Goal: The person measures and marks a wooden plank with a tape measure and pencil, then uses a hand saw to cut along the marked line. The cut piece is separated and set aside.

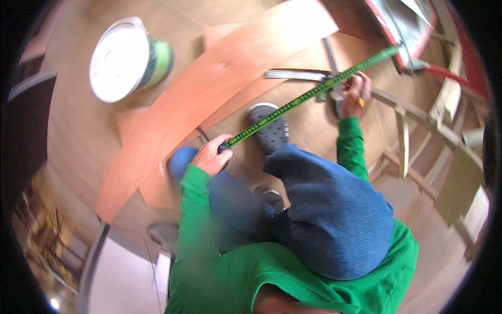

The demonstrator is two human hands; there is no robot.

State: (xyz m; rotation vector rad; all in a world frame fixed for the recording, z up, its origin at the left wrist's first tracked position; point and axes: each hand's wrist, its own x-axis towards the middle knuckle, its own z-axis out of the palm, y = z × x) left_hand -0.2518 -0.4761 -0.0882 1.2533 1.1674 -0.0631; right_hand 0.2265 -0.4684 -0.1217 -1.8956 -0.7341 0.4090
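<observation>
In my left hand (210, 156) is the dark case of a tape measure (224, 148), fingers closed round it. Its green blade (293, 106) runs out long and straight, slanting up to the right. My right hand (357, 95), with a yellow ring on one finger, is closed at the blade's lower edge. The blade goes on past it toward a red-edged frame (400, 63). Under the blade, next to my right fingers, are a metal rule (295, 75) and a dark bar-like tool (337, 107). Whether my right hand also touches the dark tool cannot be made out.
A long, reddish-brown board (209, 81) lies across the floor, over other flat sheets. Beyond it stands a white-lidded bucket (119, 63). Wooden framing (418, 138) lines the right side. My shoe (268, 128) is beneath the tape; a white panel (117, 275) lies lower left.
</observation>
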